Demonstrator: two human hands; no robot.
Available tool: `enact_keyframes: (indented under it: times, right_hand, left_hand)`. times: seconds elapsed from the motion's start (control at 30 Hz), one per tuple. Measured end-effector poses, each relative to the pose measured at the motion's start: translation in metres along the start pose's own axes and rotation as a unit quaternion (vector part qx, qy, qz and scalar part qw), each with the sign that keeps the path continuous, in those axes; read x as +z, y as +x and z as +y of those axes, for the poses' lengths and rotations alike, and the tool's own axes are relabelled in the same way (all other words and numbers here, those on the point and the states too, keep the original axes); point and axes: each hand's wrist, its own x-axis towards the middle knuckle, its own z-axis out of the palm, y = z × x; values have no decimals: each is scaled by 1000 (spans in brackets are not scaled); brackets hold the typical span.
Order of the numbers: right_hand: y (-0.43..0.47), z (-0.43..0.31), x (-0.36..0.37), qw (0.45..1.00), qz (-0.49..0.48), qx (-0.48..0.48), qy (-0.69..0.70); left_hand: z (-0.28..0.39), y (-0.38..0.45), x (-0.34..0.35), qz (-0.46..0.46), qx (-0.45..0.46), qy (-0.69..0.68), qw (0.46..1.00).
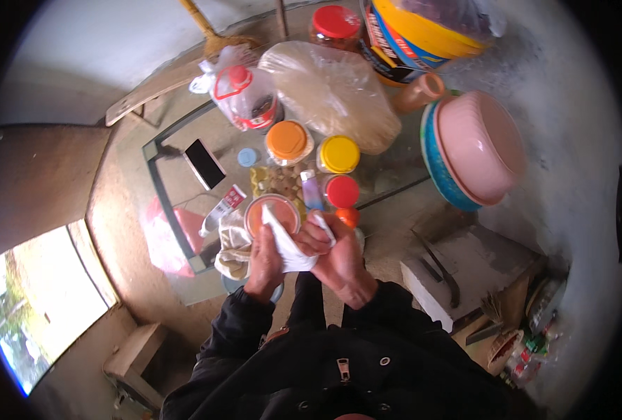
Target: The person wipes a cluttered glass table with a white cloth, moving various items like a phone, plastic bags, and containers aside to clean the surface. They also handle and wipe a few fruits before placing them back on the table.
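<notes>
My left hand (265, 257) and my right hand (340, 260) both grip a white sheet (292, 251), either tissue or thin cloth, in front of my body. It is folded, with one corner sticking up and another bit showing between my right fingers. Just beyond my left hand is a round container (282, 202) with a reddish top or contents, partly covered by the sheet. A crumpled off-white cloth (232, 252) lies to its left. Near my right hand are a red-lidded jar (342, 191), an orange-red round item (348, 217) and a purple-blue tube (311, 191).
The glass table also bears a smartphone (204, 164), a white-and-red tube (224, 209), orange-lidded (287, 140) and yellow-lidded (339, 154) jars, a jug (245, 100) and a large plastic bag (337, 94). Pink (479, 147) and blue basins stand right. A sickle (442, 268) lies on a block.
</notes>
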Motion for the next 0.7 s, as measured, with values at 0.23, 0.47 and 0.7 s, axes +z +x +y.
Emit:
enact_keyframes:
  times: [0.23, 0.47, 0.7]
  right_hand:
    - [-3, -30, -4, 998, -19, -7, 63]
    - [-28, -76, -1, 992, -43, -120, -16]
    - [-58, -193, -104, 938, 67, -249, -229]
  left_hand:
    - [19, 2, 29, -62, -191, -46, 979]
    - [54, 37, -15, -47, -3, 80, 996]
    - [130, 241, -140, 45, 67, 261, 962]
